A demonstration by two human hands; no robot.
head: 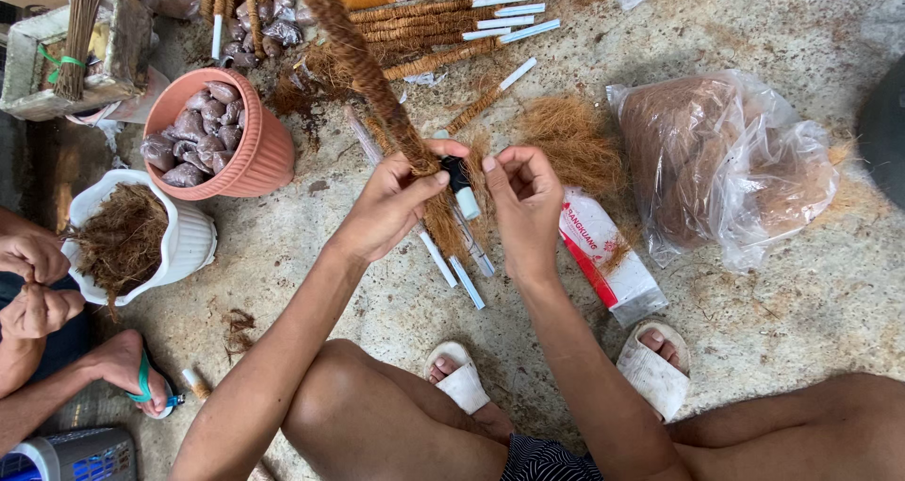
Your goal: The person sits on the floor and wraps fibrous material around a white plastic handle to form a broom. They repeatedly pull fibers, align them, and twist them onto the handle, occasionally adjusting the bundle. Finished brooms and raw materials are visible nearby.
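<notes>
The upper end of the coir-wrapped pole runs out of the top edge, so its full length cannot be made out, and its lower end is buried under the left hand. The left fingers are curled and pressed around the rough, brown, rope-like fibre wrap. The right hand sits just beside it, fingertips bent inward and nearly closed; whether they pinch loose fibre cannot be told. Between the two sets of fingertips stands a small glue bottle, black cap, pale body, its base hidden by coir strands.

Below the fingers lie thin white plastic tubes on the mottled concrete floor. Beyond the fingertips rests a row of finished coir poles with white tips. To the right of the right fingers are a loose tuft of coir fibre, a red-and-white sachet and a crinkled clear plastic bag of brown fibre. Left of the left fingers stand a terracotta-coloured pot of wrapped lumps and a white pot of fibre, beside another person's hands, cut off at the edge.
</notes>
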